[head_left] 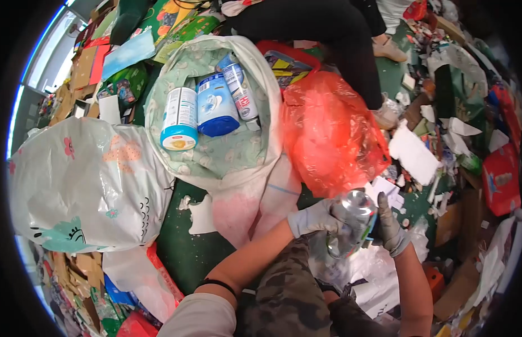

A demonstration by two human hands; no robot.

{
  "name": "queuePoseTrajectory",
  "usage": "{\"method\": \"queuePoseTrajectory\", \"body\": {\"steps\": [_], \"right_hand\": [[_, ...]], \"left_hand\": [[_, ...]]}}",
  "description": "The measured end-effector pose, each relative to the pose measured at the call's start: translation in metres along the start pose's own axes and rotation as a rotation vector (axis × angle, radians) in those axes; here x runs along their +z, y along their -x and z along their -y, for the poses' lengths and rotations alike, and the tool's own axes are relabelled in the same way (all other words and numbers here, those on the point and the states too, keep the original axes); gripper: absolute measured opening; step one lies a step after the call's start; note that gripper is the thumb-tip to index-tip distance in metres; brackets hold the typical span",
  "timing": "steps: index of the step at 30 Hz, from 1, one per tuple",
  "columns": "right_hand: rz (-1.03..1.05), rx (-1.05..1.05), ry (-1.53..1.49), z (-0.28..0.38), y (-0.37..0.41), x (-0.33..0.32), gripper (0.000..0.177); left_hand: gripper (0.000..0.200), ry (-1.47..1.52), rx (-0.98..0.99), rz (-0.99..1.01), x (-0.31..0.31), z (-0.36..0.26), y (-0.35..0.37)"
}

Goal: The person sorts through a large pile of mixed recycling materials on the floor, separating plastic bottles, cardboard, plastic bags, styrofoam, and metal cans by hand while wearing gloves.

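A silvery metal can (356,205) with green and red on its side is gripped by my left hand (321,220), which wears a pale grey glove. Its shiny round end faces up toward me. Close to the can's right side is my right hand (392,230), also gloved, with its fingers stretched upward. A dark patch lies between that palm and the can; I cannot make out what it is. Beyond my hands rests a translucent red plastic bag (334,135). Below the can, crumpled clear plastic (379,283) lies around my knees.
An open pale sack (216,168) holds a white-and-teal canister (181,118), a blue tub (216,104) and a spray can (239,90). A full white printed bag (87,185) stands left. Another person's dark-trousered leg (311,22) is ahead. Cardboard and scraps (463,219) cover the right side.
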State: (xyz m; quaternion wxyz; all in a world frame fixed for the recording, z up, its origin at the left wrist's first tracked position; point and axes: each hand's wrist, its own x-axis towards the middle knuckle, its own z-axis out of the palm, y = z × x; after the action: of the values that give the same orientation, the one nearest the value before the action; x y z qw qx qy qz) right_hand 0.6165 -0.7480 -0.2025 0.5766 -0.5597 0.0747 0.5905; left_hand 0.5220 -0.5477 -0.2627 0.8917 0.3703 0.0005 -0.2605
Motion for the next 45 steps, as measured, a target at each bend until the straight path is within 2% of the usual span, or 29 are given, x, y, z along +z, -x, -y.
{"method": "queuePoseTrajectory", "body": {"steps": [1,2,3,4,6,8,9,12,13,16,17,21,24,25,26,29,31,32,33,34,35,37,39,41,43,45], "right_hand": [[0.002,-0.005,0.168,0.009,0.025,0.009,0.091],[0.007,-0.025,0.27,0.017,0.046,0.028,0.089],[0.02,-0.092,0.357,0.02,0.064,0.044,0.085],[0.007,-0.082,0.322,0.021,0.078,0.061,0.079],[-0.065,-0.056,0.442,0.023,0.099,0.086,0.07],[-0.062,-0.105,0.319,0.024,0.118,0.116,0.069],[-0.038,-0.139,0.278,0.02,0.123,0.125,0.071],[0.035,-0.327,0.171,0.014,0.136,0.166,0.059],[0.003,-0.339,0.143,0.013,0.14,0.181,0.051],[-0.024,-0.453,0.13,0.003,0.149,0.233,0.045],[-0.017,-0.462,0.086,-0.003,0.147,0.246,0.038],[0.195,-0.424,-0.092,-0.022,0.137,0.278,0.038],[0.216,-0.496,-0.064,-0.036,0.134,0.293,0.043],[0.197,-0.542,-0.062,-0.039,0.133,0.301,0.046],[0.174,-0.584,-0.062,-0.043,0.133,0.304,0.048],[0.117,-0.632,-0.061,-0.059,0.12,0.297,0.045],[0.062,-0.602,-0.044,-0.065,0.114,0.296,0.043],[0.023,-0.586,-0.039,-0.069,0.113,0.295,0.042],[-0.005,-0.617,-0.04,-0.07,0.111,0.298,0.039],[0.009,-0.639,-0.022,-0.07,0.113,0.302,0.039],[0.021,-0.653,-0.005,-0.07,0.115,0.305,0.039],[0.054,-0.651,0.114,-0.074,0.121,0.305,0.038],[0.034,-0.663,0.137,-0.08,0.129,0.323,0.043],[0.113,-0.658,0.213,-0.091,0.127,0.323,0.046],[0.195,-0.679,0.276,-0.095,0.13,0.321,0.049],[0.186,-0.637,0.44,-0.095,0.129,0.317,0.051]], "left_hand": [[0.059,0.017,-0.014,0.026,0.01,-0.006,0.01],[0.048,-0.006,0.098,0.008,0.021,-0.013,0.02],[0.048,0.072,0.12,-0.012,0.026,-0.011,0.031],[0.049,0.154,0.134,-0.032,0.035,-0.008,0.041],[0.035,0.303,0.245,-0.109,0.059,-0.015,0.061],[0.045,0.441,0.267,-0.18,0.068,-0.02,0.085],[0.054,0.566,0.209,-0.133,0.075,-0.025,0.102],[0.055,0.628,0.311,-0.155,0.097,-0.041,0.153],[0.054,0.659,0.309,-0.137,0.097,-0.038,0.168],[0.055,0.696,0.31,-0.124,0.104,-0.031,0.212],[0.056,0.739,0.319,-0.112,0.107,-0.027,0.227],[0.052,0.753,0.355,-0.162,0.11,-0.016,0.283],[0.052,0.47,0.518,-0.299,0.126,-0.037,0.335],[0.05,0.328,0.62,-0.363,0.12,-0.042,0.351],[0.051,0.301,0.71,-0.419,0.141,-0.064,0.377],[0.043,-0.364,1.112,-0.911,0.175,-0.112,0.454],[0.033,-0.781,1.595,-1.218,0.203,-0.168,0.516],[0.029,-0.939,1.881,-1.28,0.215,-0.201,0.547],[0.025,-1.05,2.092,-1.249,0.226,-0.238,0.575],[0.023,-1.152,2.158,-1.153,0.232,-0.28,0.598],[0.023,-1.435,2.017,-0.981,0.234,-0.33,0.627],[0.03,-1.618,1.598,-1.419,0.208,-0.371,0.65],[0.037,-1.758,1.05,-1.796,0.182,-0.385,0.669],[0.044,-1.844,0.464,-2.057,0.181,-0.381,0.662],[0.045,-1.515,0.975,-2.199,0.224,-0.325,0.608],[0.021,-2.217,1.481,-1.896,0.231,-0.269,0.554]]}}
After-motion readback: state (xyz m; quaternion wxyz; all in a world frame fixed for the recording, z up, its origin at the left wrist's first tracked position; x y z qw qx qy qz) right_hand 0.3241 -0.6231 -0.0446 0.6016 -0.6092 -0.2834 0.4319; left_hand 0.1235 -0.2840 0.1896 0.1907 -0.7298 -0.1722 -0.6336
